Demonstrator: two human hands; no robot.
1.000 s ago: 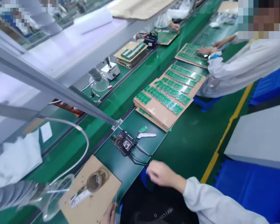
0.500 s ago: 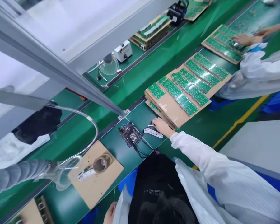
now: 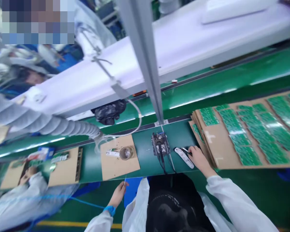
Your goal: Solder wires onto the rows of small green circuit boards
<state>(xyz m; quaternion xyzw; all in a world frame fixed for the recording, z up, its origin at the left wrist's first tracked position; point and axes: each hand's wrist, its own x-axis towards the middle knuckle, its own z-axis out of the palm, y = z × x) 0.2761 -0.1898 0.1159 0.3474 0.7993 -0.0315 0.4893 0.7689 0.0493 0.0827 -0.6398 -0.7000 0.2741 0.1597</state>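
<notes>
Your right hand (image 3: 200, 160) is at the front edge of the green bench mat (image 3: 140, 138), narrowly closed, its fingertips on a thin dark object (image 3: 185, 150) — too small to identify. That object lies at the upper end of a white plastic strip (image 3: 184, 158), which sits tilted on the mat, just left of your hand. Left of the strip is a black electronic unit (image 3: 160, 143) with a bare circuit board on top; black leads run from it toward you.

Your left hand (image 3: 118, 194) is raised below the bench edge, fingers loosely curled; a fine white wire (image 3: 124, 182) rises beside it. You cannot tell from this view whether the hand grips that wire. A blue wrist strap (image 3: 110, 210) circles that wrist, and a blue cord (image 3: 84, 202) runs off to the left.

Further left on the mat is a cardboard pad (image 3: 119, 162) carrying a round metal tin (image 3: 127, 153) and a white strip with a green end (image 3: 112, 153). A grey ribbed extraction hose (image 3: 45, 120) ends in a clear funnel (image 3: 99, 141) just beyond the pad. To the right, stacked cardboard sheets (image 3: 215, 141) bear rows of green circuit boards (image 3: 248, 135). A co-worker's white sleeve (image 3: 26, 206) shows at lower left.
</notes>
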